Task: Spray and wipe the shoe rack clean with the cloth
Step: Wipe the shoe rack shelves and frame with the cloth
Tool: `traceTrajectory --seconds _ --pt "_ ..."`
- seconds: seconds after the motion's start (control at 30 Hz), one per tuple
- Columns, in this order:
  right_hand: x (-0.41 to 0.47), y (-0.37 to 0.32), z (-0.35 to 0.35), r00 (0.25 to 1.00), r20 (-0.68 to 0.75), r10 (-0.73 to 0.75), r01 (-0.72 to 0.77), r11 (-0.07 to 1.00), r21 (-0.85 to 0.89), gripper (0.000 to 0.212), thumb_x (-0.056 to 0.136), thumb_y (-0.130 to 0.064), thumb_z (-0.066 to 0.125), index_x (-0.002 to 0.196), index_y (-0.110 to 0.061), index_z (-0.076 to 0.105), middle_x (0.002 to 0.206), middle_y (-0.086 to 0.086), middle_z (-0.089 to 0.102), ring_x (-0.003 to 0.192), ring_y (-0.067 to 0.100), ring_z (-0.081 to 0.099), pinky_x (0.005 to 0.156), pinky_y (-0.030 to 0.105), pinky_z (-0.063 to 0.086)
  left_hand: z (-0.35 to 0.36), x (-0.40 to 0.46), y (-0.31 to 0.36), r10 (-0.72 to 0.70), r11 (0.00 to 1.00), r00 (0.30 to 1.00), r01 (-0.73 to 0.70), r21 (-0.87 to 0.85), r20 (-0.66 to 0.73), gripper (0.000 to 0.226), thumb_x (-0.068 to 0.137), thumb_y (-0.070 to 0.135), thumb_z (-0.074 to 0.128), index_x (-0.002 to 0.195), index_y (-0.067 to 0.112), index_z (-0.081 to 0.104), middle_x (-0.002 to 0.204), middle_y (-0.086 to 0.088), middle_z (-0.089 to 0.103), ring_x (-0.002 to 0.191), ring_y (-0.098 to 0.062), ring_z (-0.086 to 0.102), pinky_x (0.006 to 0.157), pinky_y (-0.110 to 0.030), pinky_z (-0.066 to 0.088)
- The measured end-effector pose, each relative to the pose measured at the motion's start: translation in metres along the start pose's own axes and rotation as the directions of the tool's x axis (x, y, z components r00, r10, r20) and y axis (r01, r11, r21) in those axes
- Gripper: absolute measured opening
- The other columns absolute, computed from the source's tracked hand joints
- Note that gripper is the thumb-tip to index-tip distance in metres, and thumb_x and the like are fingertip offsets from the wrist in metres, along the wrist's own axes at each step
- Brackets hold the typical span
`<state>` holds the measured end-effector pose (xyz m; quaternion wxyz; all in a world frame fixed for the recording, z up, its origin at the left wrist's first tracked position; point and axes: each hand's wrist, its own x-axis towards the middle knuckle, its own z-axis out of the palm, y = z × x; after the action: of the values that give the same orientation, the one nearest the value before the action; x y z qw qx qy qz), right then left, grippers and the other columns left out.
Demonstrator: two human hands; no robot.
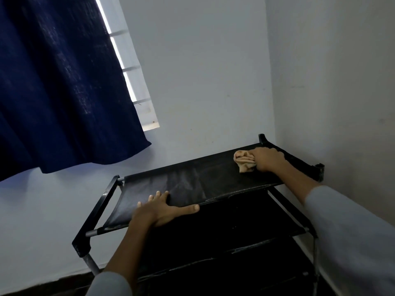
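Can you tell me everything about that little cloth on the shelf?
The crumpled beige cloth looks soft and is bunched into folds. It lies at the far right end of the black fabric top shelf of the shoe rack, near the room's corner. The right hand grips its right side and presses it onto the shelf.

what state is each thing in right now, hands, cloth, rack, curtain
left hand: flat, fingers spread, pressing the front edge of the top shelf
right hand: gripping the cloth at the shelf's far right corner
cloth: bunched up, lying on the top shelf
shoe rack: upright in the corner, nothing on its top shelf but the cloth and the hands
curtain: drawn over most of the window, a strip uncovered
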<state>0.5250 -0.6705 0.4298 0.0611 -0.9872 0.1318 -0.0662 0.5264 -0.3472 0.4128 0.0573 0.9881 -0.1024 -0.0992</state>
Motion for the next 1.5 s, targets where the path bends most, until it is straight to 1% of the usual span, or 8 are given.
traceTrajectory --seconds 0.37,0.5,0.57,0.7,1.03,1.17,1.33,1.5 --pt "-0.061 -0.099 -0.017 0.955 0.062 -0.291 0.285 0.954 0.093 0.038 0.088 -0.031 0.057 0.125 -0.038 0.054 0.131 0.006 0.056 0.120 0.030 0.054 0.094 0.038 0.044 0.001 0.007 0.000 -0.002 1.000 1.000 0.002 0.021 0.007 0.141 0.032 0.102 0.024 0.150 0.028 0.004 0.159 -0.005 -0.002 0.146 -0.028 0.003 0.113 -0.057 0.000" --pt "-0.057 -0.169 0.007 0.891 0.002 -0.453 0.450 0.884 0.127 0.035 0.092 -0.028 0.054 0.127 -0.031 0.055 0.127 0.010 0.057 0.118 0.033 0.054 0.091 0.042 0.043 0.008 0.022 -0.009 0.075 0.992 0.997 -0.074 -0.102 0.005 0.108 0.044 0.102 0.032 0.139 0.052 0.024 0.156 0.003 0.023 0.141 -0.026 0.024 0.113 -0.061 0.011" --pt "-0.044 -0.175 0.008 0.890 -0.005 -0.456 0.452 0.882 0.134 0.031 0.095 -0.030 0.049 0.124 -0.027 0.056 0.126 0.011 0.058 0.117 0.033 0.054 0.091 0.042 0.043 0.007 0.020 -0.007 0.070 0.989 0.997 -0.071 -0.127 -0.012 0.115 0.044 0.102 0.025 0.144 0.046 0.019 0.158 0.003 0.014 0.143 -0.027 0.019 0.114 -0.060 0.006" --pt "-0.011 -0.143 0.003 0.919 -0.009 -0.394 0.393 0.917 0.062 0.028 0.098 -0.035 0.042 0.120 -0.030 0.059 0.131 0.008 0.056 0.121 0.031 0.052 0.093 0.038 0.039 0.000 0.008 -0.001 0.003 1.000 1.000 -0.003 -0.020 0.024 0.154 0.024 0.105 0.012 0.151 0.018 0.001 0.158 -0.004 -0.006 0.146 -0.025 0.001 0.114 -0.057 -0.002" --pt "0.026 0.008 -0.009 0.999 -0.035 0.016 -0.016 1.000 0.012 0.023 0.096 -0.020 0.048 0.118 -0.020 0.053 0.126 0.006 0.054 0.117 0.027 0.052 0.089 0.036 0.039 0.001 0.009 0.000 -0.001 0.998 0.999 0.003 -0.068 0.039 0.160 0.020 0.106 0.017 0.150 0.015 0.002 0.159 -0.004 -0.005 0.146 -0.024 0.000 0.115 -0.056 -0.002" --pt "0.024 -0.003 -0.010 0.999 -0.017 -0.038 0.037 0.999 -0.033 0.024 0.093 -0.020 0.052 0.116 -0.021 0.055 0.123 0.006 0.056 0.116 0.027 0.052 0.087 0.036 0.041 0.000 0.001 0.001 -0.033 0.999 0.999 0.033 -0.024 -0.011 0.160 0.018 0.106 0.012 0.151 0.016 0.003 0.159 -0.003 -0.001 0.146 -0.023 0.003 0.115 -0.054 -0.001" --pt "-0.017 0.022 -0.030 0.941 0.216 -0.259 0.271 0.962 -0.023 0.027 0.087 -0.006 0.053 0.105 -0.024 0.060 0.105 0.003 0.065 0.093 0.025 0.062 0.080 0.035 0.051 0.002 0.001 -0.001 -0.027 0.999 0.997 0.025 -0.020 -0.079 0.157 0.021 0.106 0.011 0.151 0.016 0.006 0.159 -0.004 0.003 0.146 -0.025 0.006 0.116 -0.054 0.003" --pt "-0.045 0.041 -0.042 0.910 0.238 -0.340 0.354 0.935 -0.022 0.035 0.084 -0.003 0.055 0.077 -0.037 0.047 0.090 -0.002 0.062 0.084 0.021 0.058 0.078 0.038 0.049 0.002 0.001 -0.001 -0.034 0.999 0.997 0.032 -0.016 -0.069 0.156 0.023 0.106 0.013 0.150 0.016 0.007 0.159 -0.004 0.003 0.146 -0.024 0.006 0.116 -0.054 0.003"
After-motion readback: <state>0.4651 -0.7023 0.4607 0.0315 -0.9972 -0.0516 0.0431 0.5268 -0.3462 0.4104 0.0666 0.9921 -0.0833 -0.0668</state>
